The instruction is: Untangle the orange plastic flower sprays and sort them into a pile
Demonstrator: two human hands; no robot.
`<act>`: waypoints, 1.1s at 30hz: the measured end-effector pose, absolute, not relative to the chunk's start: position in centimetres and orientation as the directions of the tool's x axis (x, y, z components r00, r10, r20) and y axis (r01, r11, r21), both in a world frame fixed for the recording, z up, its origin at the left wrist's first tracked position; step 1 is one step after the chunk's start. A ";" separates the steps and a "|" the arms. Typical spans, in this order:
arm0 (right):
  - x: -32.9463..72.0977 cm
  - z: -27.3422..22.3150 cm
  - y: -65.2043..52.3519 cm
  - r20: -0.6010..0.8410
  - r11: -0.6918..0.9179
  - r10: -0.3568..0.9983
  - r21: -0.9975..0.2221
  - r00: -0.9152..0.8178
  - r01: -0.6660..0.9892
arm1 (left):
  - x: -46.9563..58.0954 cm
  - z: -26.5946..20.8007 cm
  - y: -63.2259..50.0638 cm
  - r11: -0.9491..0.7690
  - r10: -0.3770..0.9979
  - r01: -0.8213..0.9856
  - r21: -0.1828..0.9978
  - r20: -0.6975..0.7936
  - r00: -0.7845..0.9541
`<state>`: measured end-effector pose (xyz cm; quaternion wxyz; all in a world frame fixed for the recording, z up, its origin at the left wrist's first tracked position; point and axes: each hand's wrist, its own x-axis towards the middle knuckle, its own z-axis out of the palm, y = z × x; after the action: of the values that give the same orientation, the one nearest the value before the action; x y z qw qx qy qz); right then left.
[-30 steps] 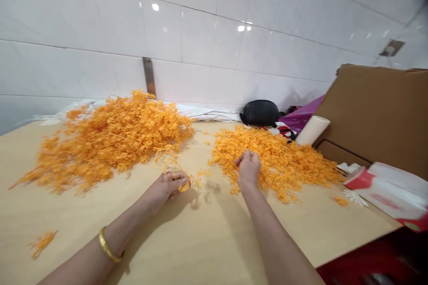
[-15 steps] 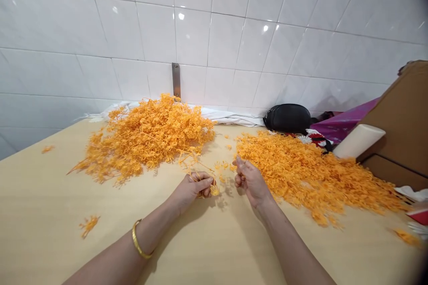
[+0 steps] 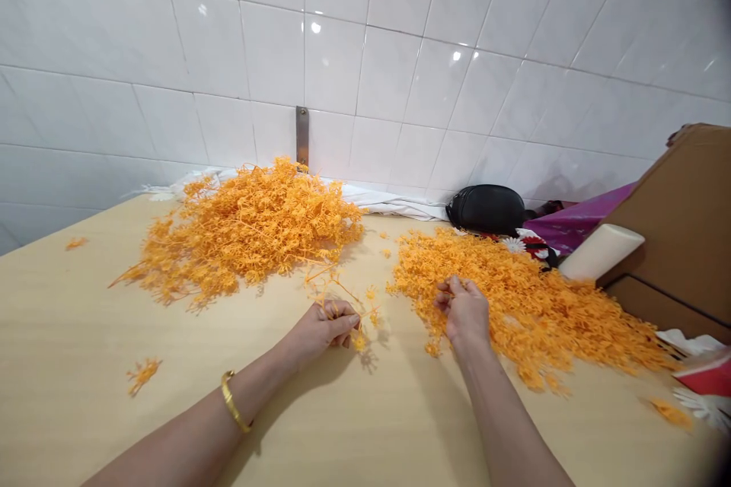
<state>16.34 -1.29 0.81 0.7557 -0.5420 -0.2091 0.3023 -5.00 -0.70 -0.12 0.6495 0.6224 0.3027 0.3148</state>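
My left hand (image 3: 331, 327) is closed in a pinch on a thin, branching orange artificial flower sprig (image 3: 343, 289), its small tips sticking out above and right of my fingers. A gold bangle (image 3: 233, 403) circles that wrist. At the left edge of the right-hand heap of loose orange florets (image 3: 537, 308), my right hand (image 3: 465, 312) is held with curled fingers pressed together; whatever they hold is hidden. A floret (image 3: 432, 348) shows just below it. Behind my left hand rises a larger pile of orange sprigs (image 3: 256, 224).
A black case (image 3: 486, 209), a cream roll (image 3: 602, 251), purple plastic (image 3: 576, 224) and a cardboard box (image 3: 679, 221) stand at the right. White cloth (image 3: 394, 202) lies along the tiled wall (image 3: 331, 61). Stray orange pieces (image 3: 144, 374) lie on the table (image 3: 343, 426).
My right hand has moved right, from beside the left hand to over the heap's edge. My left hand stays nearly in place with the sprig. The view has shifted slightly.
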 end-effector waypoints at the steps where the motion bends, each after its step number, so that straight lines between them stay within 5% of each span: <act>1: 16.3 0.9 -1.4 0.007 0.215 0.727 -0.952 0.687 -0.218 | -5.0 -0.1 -0.7 0.027 0.786 -0.028 0.999 -0.004 0.619; 7: 13.3 1.1 -2.1 0.001 0.071 0.952 -0.973 0.307 -0.218 | -5.2 0.0 -0.2 0.030 0.774 -0.006 1.000 -0.019 0.633; 17: 12.0 0.6 -2.5 -0.043 -0.044 0.999 -0.996 0.011 0.082 | -4.6 -0.2 -0.2 -0.007 0.745 0.000 1.000 0.005 0.667; 24: 10.1 0.3 -1.8 0.254 0.227 0.893 -0.967 0.371 0.117 | -4.2 0.1 -0.1 0.080 0.767 -0.059 0.995 -0.024 0.641; 30: 13.4 0.6 -1.4 0.136 0.294 0.667 -0.952 0.733 -0.091 | -5.1 0.1 -0.2 0.110 0.749 -0.077 0.991 -0.032 0.662; 33: 14.9 0.9 -1.6 0.055 0.266 0.645 -0.952 0.762 -0.155 | -5.5 -0.3 0.0 0.139 0.783 -0.131 0.982 -0.028 0.622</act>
<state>14.87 -1.63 0.87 0.7633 -0.5464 -0.2239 0.2620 -5.46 0.00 -0.27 0.6982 0.5687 0.2864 0.3272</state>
